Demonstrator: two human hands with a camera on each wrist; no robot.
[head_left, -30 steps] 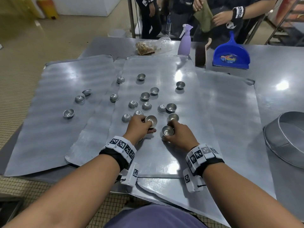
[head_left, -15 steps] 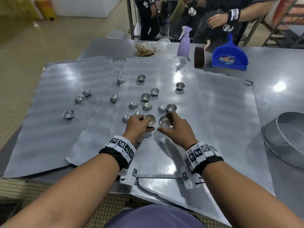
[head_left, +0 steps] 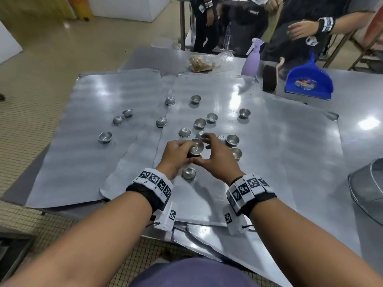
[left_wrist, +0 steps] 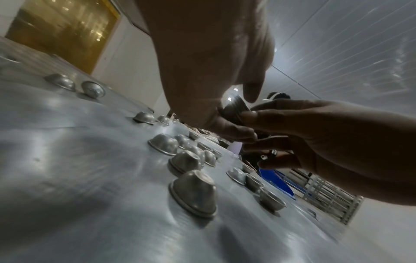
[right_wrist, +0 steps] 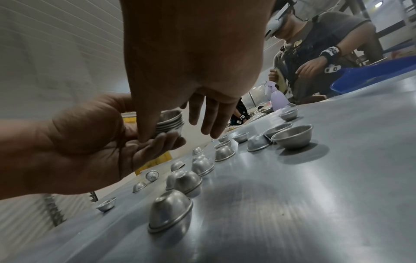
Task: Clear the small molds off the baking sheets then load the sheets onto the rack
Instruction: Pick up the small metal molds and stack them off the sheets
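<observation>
Several small metal molds lie scattered over the overlapping baking sheets [head_left: 269,141], some upright, some upside down. My left hand [head_left: 184,152] holds a nested stack of molds [head_left: 197,147] just above the centre sheet. The right wrist view shows this stack [right_wrist: 170,122] in the left hand's [right_wrist: 90,142] curled fingers. My right hand [head_left: 214,155] is against the stack, its thumb touching the stack's lower side and its fingers straight above it. An upturned mold [head_left: 188,174] sits between my wrists. Two upright molds [head_left: 232,140] stand right of my hands.
A large round pan [head_left: 369,189] sits at the table's right edge. At the far side stand a blue dustpan [head_left: 308,81], a brush [head_left: 270,77], a purple spray bottle [head_left: 251,59] and a plastic bag [head_left: 203,63]. Other people [head_left: 306,27] stand beyond.
My right hand picked a mold off the sheet and brought it left onto the stack in my left hand. Both hands have risen and come together.
</observation>
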